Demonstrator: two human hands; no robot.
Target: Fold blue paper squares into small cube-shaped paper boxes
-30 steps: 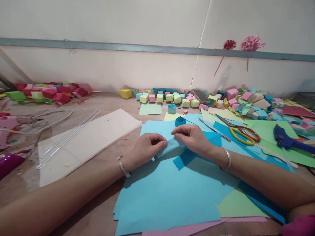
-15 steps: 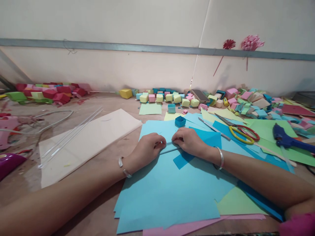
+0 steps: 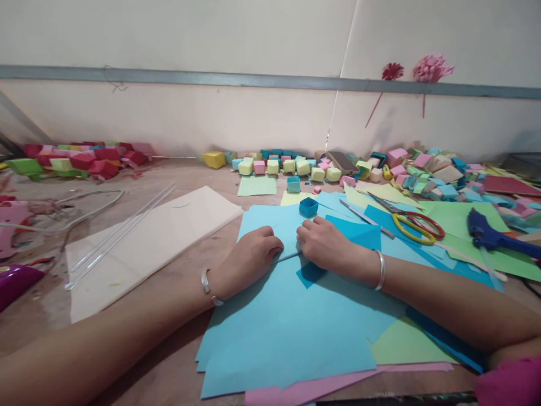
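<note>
My left hand (image 3: 250, 257) and my right hand (image 3: 327, 243) rest knuckles-up, close together, on a light blue folded piece of paper (image 3: 291, 252), pressing it flat against the stack of light blue sheets (image 3: 287, 327). Fingers of both hands curl down onto the fold. A darker blue sheet (image 3: 357, 232) lies under my right wrist. A small open blue paper box (image 3: 309, 207) sits just beyond my right hand. Each wrist wears a silver bangle.
Yellow-and-red scissors (image 3: 412, 223) and a metal ruler (image 3: 366, 219) lie to the right, with a blue glue gun (image 3: 490, 235) further right. Many small paper boxes (image 3: 296, 166) line the wall. A cream board (image 3: 147, 242) with clear rods lies left. Red boxes (image 3: 93, 158) pile far left.
The raised light blue fold between my hands has been pressed down flat. Both hands have drawn closer together and lowered onto it.
</note>
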